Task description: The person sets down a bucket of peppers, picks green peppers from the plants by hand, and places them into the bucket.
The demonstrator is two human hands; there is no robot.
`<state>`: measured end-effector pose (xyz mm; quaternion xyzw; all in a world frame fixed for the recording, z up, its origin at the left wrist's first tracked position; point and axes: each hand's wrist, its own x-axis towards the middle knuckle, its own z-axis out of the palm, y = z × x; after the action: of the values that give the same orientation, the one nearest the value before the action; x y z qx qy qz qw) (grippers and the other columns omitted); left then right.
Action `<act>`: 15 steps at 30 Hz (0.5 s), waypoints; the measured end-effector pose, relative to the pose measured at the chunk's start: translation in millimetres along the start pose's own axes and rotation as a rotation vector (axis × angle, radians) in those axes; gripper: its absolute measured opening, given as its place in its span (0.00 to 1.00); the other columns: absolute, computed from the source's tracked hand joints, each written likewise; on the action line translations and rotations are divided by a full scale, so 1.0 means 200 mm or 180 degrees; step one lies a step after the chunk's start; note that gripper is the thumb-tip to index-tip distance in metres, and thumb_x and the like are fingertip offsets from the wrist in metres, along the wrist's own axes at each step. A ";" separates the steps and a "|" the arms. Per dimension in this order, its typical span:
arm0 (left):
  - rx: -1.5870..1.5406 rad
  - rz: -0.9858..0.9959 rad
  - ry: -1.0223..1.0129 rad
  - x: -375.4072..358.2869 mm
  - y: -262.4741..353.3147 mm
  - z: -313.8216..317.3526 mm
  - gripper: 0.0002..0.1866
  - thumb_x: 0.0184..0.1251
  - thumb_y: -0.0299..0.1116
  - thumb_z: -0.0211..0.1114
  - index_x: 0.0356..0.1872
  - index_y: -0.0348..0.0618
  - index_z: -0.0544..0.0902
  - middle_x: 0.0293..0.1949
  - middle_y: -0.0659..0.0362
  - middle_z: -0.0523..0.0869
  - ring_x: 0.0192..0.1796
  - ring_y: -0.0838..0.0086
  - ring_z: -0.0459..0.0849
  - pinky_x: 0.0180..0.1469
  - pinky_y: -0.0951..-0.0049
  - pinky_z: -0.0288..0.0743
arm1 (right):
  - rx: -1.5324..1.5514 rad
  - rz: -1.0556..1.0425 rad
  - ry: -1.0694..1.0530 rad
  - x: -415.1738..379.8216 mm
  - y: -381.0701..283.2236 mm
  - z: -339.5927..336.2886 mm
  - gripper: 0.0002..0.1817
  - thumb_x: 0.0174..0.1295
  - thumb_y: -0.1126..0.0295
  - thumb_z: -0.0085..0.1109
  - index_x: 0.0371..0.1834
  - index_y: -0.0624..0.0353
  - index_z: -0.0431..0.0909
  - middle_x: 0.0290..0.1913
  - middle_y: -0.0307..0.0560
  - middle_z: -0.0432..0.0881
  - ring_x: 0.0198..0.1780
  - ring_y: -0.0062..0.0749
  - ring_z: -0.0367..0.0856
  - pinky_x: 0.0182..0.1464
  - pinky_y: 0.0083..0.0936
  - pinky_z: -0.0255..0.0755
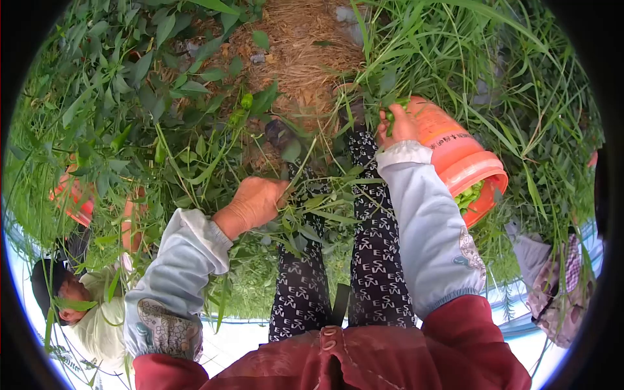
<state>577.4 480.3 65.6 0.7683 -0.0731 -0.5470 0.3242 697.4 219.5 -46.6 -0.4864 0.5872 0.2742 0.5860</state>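
Note:
My left hand (253, 203) is closed around the leafy stems of a pepper plant (318, 207), in front of my legs. My right hand (398, 127) is closed with green peppers (390, 118) showing between its fingers. It is right beside an orange bucket (448, 140) with dark writing on its side. The bucket is tilted, and more green peppers (469, 196) are visible inside its mouth. A light green pepper (246, 101) hangs among the leaves ahead of my left hand.
Dry straw (305, 58) covers the ground between the pepper plants (130, 71) on the left and tall grass (448, 52) on the right. At left, another person (94, 305) in a dark cap is near a second orange bucket (75, 198). Patterned clothing (559, 292) appears at far right.

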 end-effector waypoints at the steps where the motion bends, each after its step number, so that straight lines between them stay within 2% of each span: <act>1: 0.0186 -0.0004 0.0110 0.01 0.03 -0.02 0.15 0.57 0.33 0.58 0.46 0.42 0.75 0.32 0.52 0.82 0.37 0.58 0.81 0.40 0.62 0.75 | -0.0107 -0.0192 -0.0552 -0.06 -0.05 0.03 0.09 0.58 0.69 0.56 0.41 0.56 0.74 0.35 0.40 0.79 0.32 0.23 0.75 0.29 0.22 0.69; 4: 0.0445 0.0102 0.0324 0.06 0.07 0.00 0.21 0.57 0.34 0.59 0.51 0.37 0.72 0.32 0.51 0.81 0.37 0.59 0.81 0.43 0.63 0.74 | -0.0013 0.0222 -0.1742 -0.31 -0.05 0.18 0.15 0.58 0.69 0.56 0.50 0.56 0.73 0.38 0.41 0.79 0.33 0.25 0.76 0.30 0.21 0.70; 5: 0.0559 -0.0103 0.0093 0.08 0.12 -0.04 0.26 0.55 0.38 0.62 0.54 0.35 0.70 0.39 0.48 0.79 0.45 0.57 0.78 0.49 0.63 0.71 | -0.0081 0.0354 -0.1997 -0.39 -0.02 0.24 0.13 0.59 0.70 0.56 0.47 0.56 0.75 0.36 0.39 0.80 0.32 0.24 0.79 0.28 0.18 0.71; 6: 0.0566 -0.0091 0.0105 0.08 0.13 -0.04 0.26 0.55 0.38 0.62 0.54 0.35 0.70 0.39 0.48 0.79 0.45 0.57 0.78 0.49 0.63 0.71 | -0.0033 0.0530 -0.2145 -0.46 0.01 0.29 0.13 0.59 0.70 0.56 0.47 0.57 0.75 0.37 0.41 0.80 0.33 0.25 0.79 0.29 0.19 0.72; 8: 0.0732 0.0135 0.0829 0.06 0.14 -0.05 0.32 0.52 0.38 0.64 0.58 0.36 0.67 0.48 0.46 0.75 0.52 0.55 0.75 0.52 0.61 0.69 | 0.0390 0.0840 -0.2189 -0.51 0.11 0.33 0.13 0.59 0.70 0.56 0.47 0.56 0.74 0.38 0.42 0.80 0.34 0.27 0.80 0.30 0.20 0.71; 9: 0.0414 0.0122 0.0786 0.03 0.14 -0.09 0.40 0.48 0.42 0.69 0.62 0.35 0.63 0.55 0.44 0.69 0.59 0.54 0.70 0.59 0.58 0.65 | 0.0500 0.0847 -0.2195 -0.50 0.16 0.34 0.12 0.59 0.71 0.55 0.47 0.56 0.74 0.38 0.42 0.80 0.35 0.28 0.80 0.30 0.21 0.71; 10: 0.0430 0.0122 0.0773 0.01 0.13 -0.14 0.40 0.48 0.42 0.69 0.62 0.35 0.63 0.55 0.44 0.69 0.59 0.54 0.70 0.59 0.58 0.65 | 0.0622 0.0857 -0.2198 -0.49 0.20 0.35 0.12 0.60 0.71 0.55 0.46 0.56 0.74 0.39 0.41 0.80 0.35 0.28 0.80 0.31 0.21 0.71; 12: -0.1330 -0.0049 0.1072 0.00 0.09 -0.22 0.41 0.47 0.43 0.71 0.61 0.34 0.62 0.56 0.47 0.70 0.61 0.58 0.69 0.63 0.58 0.62 | 0.0468 0.0893 -0.1987 -0.48 0.26 0.36 0.11 0.60 0.71 0.54 0.46 0.55 0.74 0.39 0.41 0.80 0.36 0.28 0.80 0.31 0.22 0.71; 13: -0.2794 -0.0240 0.1042 0.00 0.06 -0.24 0.42 0.48 0.45 0.72 0.59 0.33 0.61 0.55 0.50 0.71 0.62 0.63 0.67 0.64 0.62 0.60 | 0.0287 0.0927 -0.1773 -0.48 0.28 0.36 0.11 0.60 0.72 0.54 0.46 0.55 0.74 0.40 0.40 0.80 0.36 0.28 0.80 0.32 0.23 0.71; 14: -0.2975 -0.0554 0.1213 0.00 0.05 -0.27 0.38 0.52 0.46 0.69 0.57 0.33 0.62 0.54 0.52 0.71 0.60 0.65 0.69 0.60 0.65 0.65 | 0.0293 0.0928 -0.1775 -0.48 0.30 0.35 0.11 0.60 0.72 0.54 0.46 0.55 0.74 0.40 0.40 0.80 0.36 0.28 0.80 0.32 0.23 0.71; 15: -0.2882 -0.0599 0.1559 0.04 0.03 -0.27 0.36 0.54 0.45 0.68 0.57 0.33 0.62 0.53 0.51 0.72 0.57 0.65 0.72 0.58 0.65 0.67 | 0.0223 0.0947 -0.1793 -0.49 0.31 0.34 0.11 0.59 0.71 0.54 0.46 0.55 0.74 0.40 0.40 0.80 0.36 0.27 0.80 0.33 0.23 0.72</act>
<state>629.3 494.3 72.2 0.6599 0.3180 -0.3549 0.5809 655.5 328.2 20.8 -0.2796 0.4756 0.4603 0.6955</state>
